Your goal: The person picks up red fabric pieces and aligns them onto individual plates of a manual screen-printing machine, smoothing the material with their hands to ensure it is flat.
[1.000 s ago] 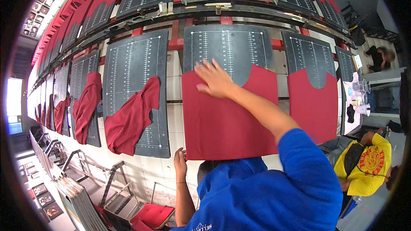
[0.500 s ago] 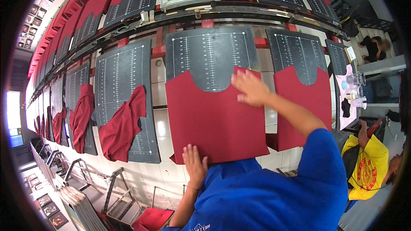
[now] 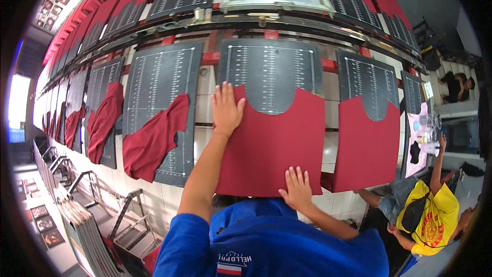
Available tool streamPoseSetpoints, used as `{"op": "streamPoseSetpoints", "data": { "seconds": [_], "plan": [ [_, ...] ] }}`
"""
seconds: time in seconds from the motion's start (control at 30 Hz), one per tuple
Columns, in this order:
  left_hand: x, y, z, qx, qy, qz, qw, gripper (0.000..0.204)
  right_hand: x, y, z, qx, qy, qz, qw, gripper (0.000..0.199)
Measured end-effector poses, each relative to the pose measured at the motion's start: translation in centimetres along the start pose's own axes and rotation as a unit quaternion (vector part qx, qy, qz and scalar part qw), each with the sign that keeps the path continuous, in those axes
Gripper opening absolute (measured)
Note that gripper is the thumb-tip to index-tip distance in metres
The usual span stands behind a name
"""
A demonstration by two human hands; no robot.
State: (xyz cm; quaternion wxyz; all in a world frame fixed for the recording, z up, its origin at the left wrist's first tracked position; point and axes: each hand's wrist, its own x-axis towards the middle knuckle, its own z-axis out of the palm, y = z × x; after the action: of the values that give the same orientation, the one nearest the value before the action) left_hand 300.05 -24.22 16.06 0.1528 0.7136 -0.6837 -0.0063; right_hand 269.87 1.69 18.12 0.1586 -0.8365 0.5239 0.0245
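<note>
At center frame, the left hand (image 3: pixel 226 110) has been raised to the upper-left edge of the maroon garment panel (image 3: pixel 274 146), the right hand (image 3: pixel 298 190) lowered; both are spread open, smoothing seemingly shifted leftward.

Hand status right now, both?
Left hand: open, palm down at the red cloth's upper left edge, holding nothing.
Right hand: open, palm down near its lower right, holding nothing.

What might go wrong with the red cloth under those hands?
The left hand, at the upper left corner of the red cloth, might push it crooked on the dark board. The right hand, near the lower edge, could wrinkle it. The blue shirt, close to that edge, might rub against it.
</note>
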Motion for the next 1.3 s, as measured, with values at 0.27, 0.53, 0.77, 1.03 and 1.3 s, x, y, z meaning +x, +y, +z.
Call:
{"op": "streamPoseSetpoints", "data": {
  "seconds": [0.27,0.53,0.77,1.03,1.3],
  "plan": [
    [-5.1,-2.5,-2.5,-0.342,-0.079,0.063,0.934,0.073,11.2,-19.3,2.3,0.009,0.071,-0.134,0.988,0.078],
    [-12.4,-32.3,-19.0,-0.318,-0.024,0.093,0.943,0.048,17.2,-33.2,4.4,0.169,0.141,0.066,0.973,0.082],
    [-17.0,-56.8,-19.1,-0.559,-0.232,-0.285,0.744,0.06,22.3,-49.6,3.4,0.518,-0.013,0.129,0.845,0.023],
    [-20.6,-49.6,-32.3,-0.255,-0.221,-0.18,0.924,0.026,24.4,-58.0,1.1,0.594,-0.248,-0.081,0.761,0.044],
    [-19.2,-44.0,-34.3,-0.307,-0.118,0.049,0.943,0.064,25.8,-58.7,-8.4,0.842,0.075,0.073,0.53,0.023]
  ]
}}
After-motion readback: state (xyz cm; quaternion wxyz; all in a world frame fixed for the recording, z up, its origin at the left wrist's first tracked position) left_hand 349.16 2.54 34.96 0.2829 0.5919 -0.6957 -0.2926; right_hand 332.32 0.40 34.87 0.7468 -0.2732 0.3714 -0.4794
